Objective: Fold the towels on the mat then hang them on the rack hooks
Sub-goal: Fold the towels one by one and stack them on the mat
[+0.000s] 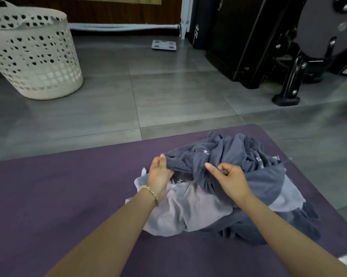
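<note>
A crumpled heap of towels lies on the purple mat (59, 186). On top is a dark grey towel (234, 154) with small white lettering; under it a pale grey towel (190, 208) spreads toward me. My left hand (160, 172), with a bead bracelet on the wrist, pinches the dark grey towel's left edge. My right hand (228, 178) grips a bunched fold of the same towel near the middle of the heap. No rack or hooks appear in view.
A white perforated laundry basket (33, 56) stands on the grey tiled floor at the far left. A small bathroom scale (164, 45) lies by the back wall. Black gym equipment (278, 47) fills the far right, its foot near the mat's corner.
</note>
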The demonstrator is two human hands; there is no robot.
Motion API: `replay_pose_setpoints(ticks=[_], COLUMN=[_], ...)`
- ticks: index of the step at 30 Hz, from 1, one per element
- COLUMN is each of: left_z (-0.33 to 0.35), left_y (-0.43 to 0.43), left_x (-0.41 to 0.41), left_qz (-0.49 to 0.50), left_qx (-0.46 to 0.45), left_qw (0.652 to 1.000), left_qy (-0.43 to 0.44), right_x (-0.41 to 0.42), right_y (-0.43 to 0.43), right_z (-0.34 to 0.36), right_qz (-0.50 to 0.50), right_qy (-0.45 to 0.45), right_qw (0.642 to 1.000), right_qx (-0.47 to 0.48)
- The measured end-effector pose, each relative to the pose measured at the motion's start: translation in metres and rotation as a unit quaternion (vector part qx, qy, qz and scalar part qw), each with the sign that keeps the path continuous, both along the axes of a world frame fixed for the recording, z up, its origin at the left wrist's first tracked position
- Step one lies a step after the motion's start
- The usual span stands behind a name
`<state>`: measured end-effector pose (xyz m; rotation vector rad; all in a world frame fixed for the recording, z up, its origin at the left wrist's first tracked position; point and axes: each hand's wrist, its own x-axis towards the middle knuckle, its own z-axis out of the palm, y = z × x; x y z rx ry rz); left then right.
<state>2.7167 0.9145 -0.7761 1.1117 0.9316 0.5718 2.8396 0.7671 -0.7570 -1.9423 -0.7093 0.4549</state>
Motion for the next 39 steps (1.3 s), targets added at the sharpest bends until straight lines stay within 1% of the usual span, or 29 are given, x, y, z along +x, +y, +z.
replay_pose_setpoints(ticks=[3,7,8,11,13,16,18,19,20,22,26,28,30,31,33,35,39], left_z=[0.040,0.112,0.130,0.178,0.203,0.237,0.250,0.255,0.261,0.266,0.263,0.264,0.264,0.266,0.272,0.280,0.300], left_y=[0.001,0.008,0.008,0.005,-0.001,-0.013,-0.017,-0.019,-0.020,-0.022,-0.019,-0.019,-0.017,-0.018,-0.017,-0.013,0.001], left_x=[-0.023,-0.068,-0.081,-0.131,-0.169,-0.225,-0.261,-0.277,-0.290,-0.314,-0.345,-0.355,-0.366,-0.373,-0.389,-0.406,-0.438], left_qz=[0.021,0.023,0.017,0.009,0.016,0.024,0.024,0.023,0.021,0.012,-0.024,-0.050,-0.066,-0.068,-0.051,-0.017,0.074], left_qx=[0.053,0.189,0.212,0.242,0.237,0.241,0.272,0.289,0.305,0.324,0.332,0.343,0.338,0.335,0.345,0.362,0.337], left_qw=[0.998,0.981,0.976,0.969,0.971,0.970,0.961,0.955,0.949,0.941,0.934,0.930,0.932,0.934,0.933,0.928,0.938], left_qy=[0.009,0.048,0.044,0.039,0.032,0.027,0.054,0.071,0.081,0.099,0.126,0.125,0.114,0.105,0.089,0.083,0.036], right_x=[-0.021,-0.055,-0.066,-0.107,-0.138,-0.180,-0.206,-0.219,-0.230,-0.254,-0.300,-0.325,-0.343,-0.351,-0.363,-0.373,-0.378], right_y=[-0.011,-0.033,-0.039,-0.052,-0.055,-0.052,-0.049,-0.047,-0.043,-0.030,0.006,0.022,0.035,0.039,0.045,0.048,0.050], right_z=[0.033,0.092,0.105,0.144,0.167,0.196,0.211,0.219,0.227,0.242,0.250,0.247,0.242,0.240,0.242,0.248,0.261], right_qz=[-0.004,0.040,0.045,0.065,0.099,0.167,0.214,0.235,0.248,0.262,0.295,0.308,0.327,0.339,0.361,0.357,0.363], right_qy=[0.061,0.059,0.062,0.089,0.109,0.089,0.054,0.041,0.035,0.036,0.082,0.111,0.148,0.149,0.123,0.085,0.004], right_qw=[0.998,0.996,0.995,0.990,0.986,0.982,0.969,0.963,0.960,0.960,0.951,0.945,0.933,0.929,0.924,0.930,0.932], right_qx=[0.029,0.047,0.061,0.092,0.077,-0.022,-0.109,-0.127,-0.125,-0.090,-0.033,-0.007,0.016,0.013,-0.003,-0.004,-0.006])
